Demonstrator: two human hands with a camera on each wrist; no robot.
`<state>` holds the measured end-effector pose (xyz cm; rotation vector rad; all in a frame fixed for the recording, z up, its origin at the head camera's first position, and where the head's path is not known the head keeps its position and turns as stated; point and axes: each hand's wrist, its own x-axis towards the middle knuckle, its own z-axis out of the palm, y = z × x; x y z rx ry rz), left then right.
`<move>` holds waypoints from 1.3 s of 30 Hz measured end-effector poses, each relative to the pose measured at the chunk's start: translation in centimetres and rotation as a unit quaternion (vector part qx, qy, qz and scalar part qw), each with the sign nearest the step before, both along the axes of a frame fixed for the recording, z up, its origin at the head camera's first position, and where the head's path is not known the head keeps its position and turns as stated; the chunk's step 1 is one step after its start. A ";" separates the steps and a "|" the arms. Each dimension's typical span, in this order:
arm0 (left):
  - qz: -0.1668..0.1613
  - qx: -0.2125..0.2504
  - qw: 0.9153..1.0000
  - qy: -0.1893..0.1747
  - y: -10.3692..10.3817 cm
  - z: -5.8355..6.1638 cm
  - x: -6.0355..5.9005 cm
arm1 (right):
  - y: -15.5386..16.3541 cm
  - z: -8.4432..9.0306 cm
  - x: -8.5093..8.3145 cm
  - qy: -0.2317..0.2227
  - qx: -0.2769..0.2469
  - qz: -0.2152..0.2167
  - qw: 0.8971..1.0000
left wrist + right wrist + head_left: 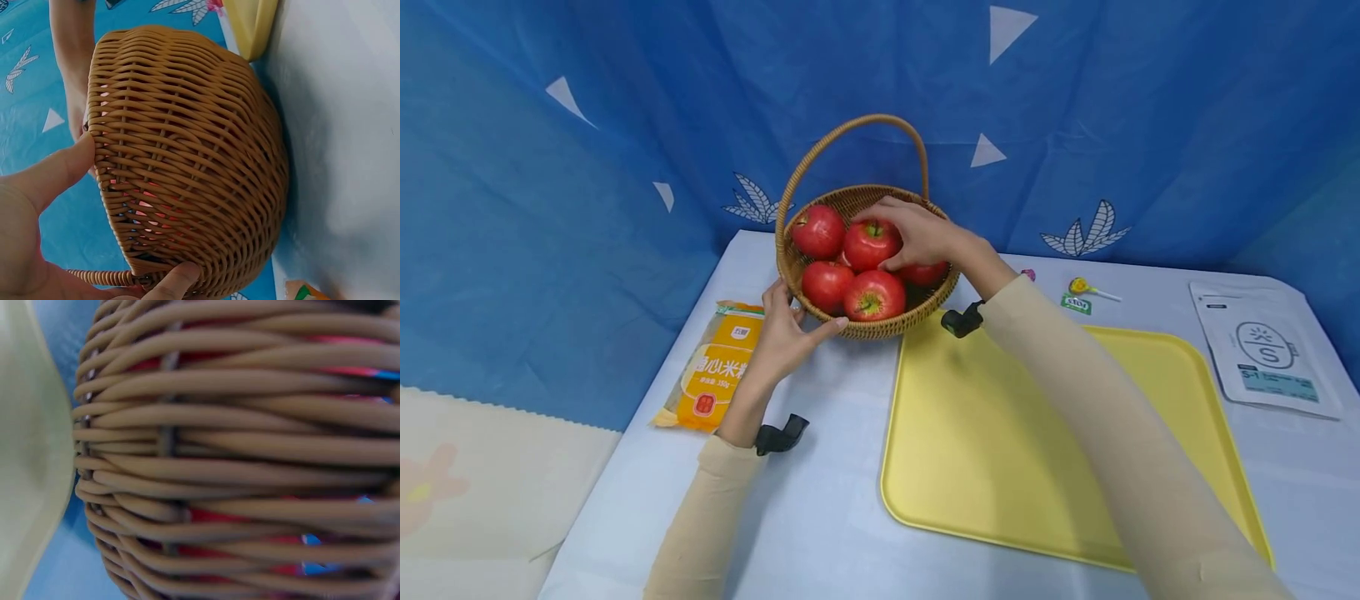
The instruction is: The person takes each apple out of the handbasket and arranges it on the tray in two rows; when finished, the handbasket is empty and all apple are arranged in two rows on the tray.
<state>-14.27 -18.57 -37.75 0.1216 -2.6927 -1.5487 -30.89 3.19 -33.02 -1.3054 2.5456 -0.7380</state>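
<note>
A woven wicker basket [880, 328] with a tall arched handle [857, 123] holds several red apples. My left hand [784, 337] grips its near left rim; in the left wrist view the thumb lies at the rim and a fingertip presses on the weave [187, 156]. Reaching in from the right, my right hand [925, 233] has its thumb and fingers curled round the top apple [872, 243]. Other apples, such as one at the front [875, 296], lie around it. The right wrist view is filled by the basket's side [237, 450], which hides that hand.
A yellow tray [985, 450] lies right of the basket, under my right forearm. An orange food bag [718, 367] is at the left. Behind the tray are a yellow lollipop [1079, 286] and a green packet [1076, 303]; a white pouch [1262, 346] lies far right.
</note>
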 end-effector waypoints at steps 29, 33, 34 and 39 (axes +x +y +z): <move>0.009 0.003 1.000 -0.019 -0.1 -0.2 0.1 | 12.3 -7.1 13.7 0.011 -0.038 -0.096 0.995; 0.006 0.006 1.000 -0.014 -0.1 -0.2 0.1 | 11.6 -8.1 13.8 0.001 -0.041 -0.092 0.995; 0.004 0.007 1.000 -0.012 -0.1 -0.2 0.2 | 11.5 -8.2 13.8 -0.001 -0.040 -0.092 0.995; -0.006 0.011 1.000 -0.006 -0.1 -0.1 0.1 | 11.2 -8.5 14.0 -0.010 -0.019 -0.093 0.995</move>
